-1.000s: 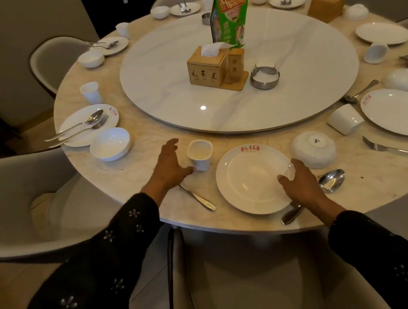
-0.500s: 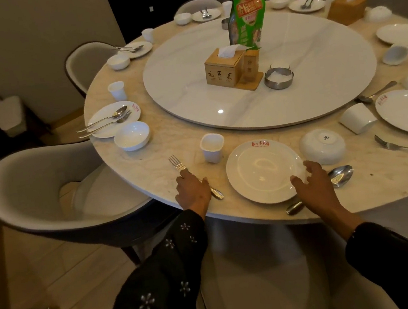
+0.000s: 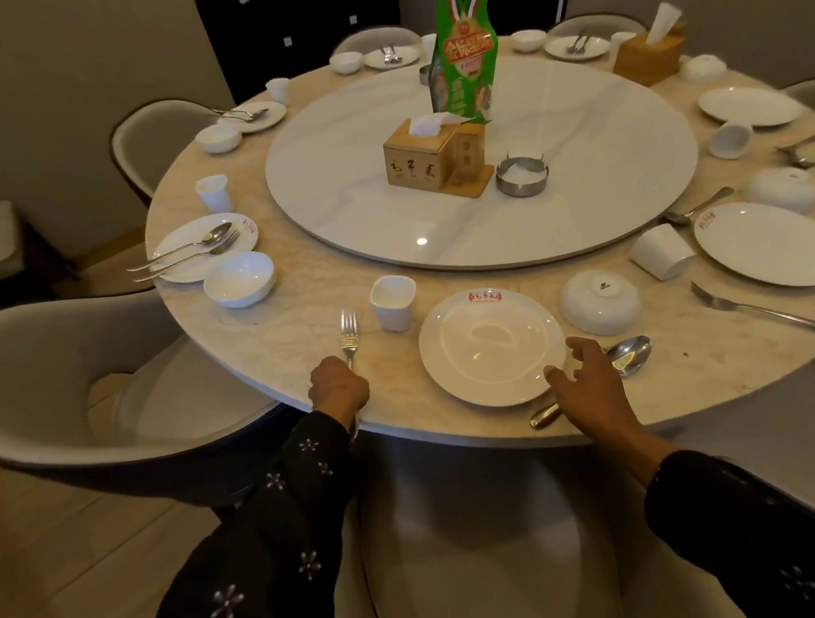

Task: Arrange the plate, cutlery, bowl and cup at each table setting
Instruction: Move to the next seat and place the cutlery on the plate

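Note:
At the near table edge my left hand (image 3: 338,388) grips the handle of a fork (image 3: 348,334), whose tines point away from me. A white cup (image 3: 393,302) stands upright just right of the fork. Beside it lies a white plate (image 3: 492,347) with a red logo. My right hand (image 3: 588,381) hovers with fingers spread over the plate's right rim and holds nothing. A spoon (image 3: 627,357) lies partly under that hand. An upside-down white bowl (image 3: 600,301) sits right of the plate.
A big turntable (image 3: 581,146) carries a tissue box (image 3: 419,154), a green bag (image 3: 464,57) and an ashtray (image 3: 522,173). The setting at left has a plate with cutlery (image 3: 205,244), a bowl (image 3: 239,279) and a cup (image 3: 213,193). Grey chairs (image 3: 41,377) ring the table.
My left hand left the cup, took the fork by its handle and turned it so the tines point away. My right hand lifted off the plate's edge.

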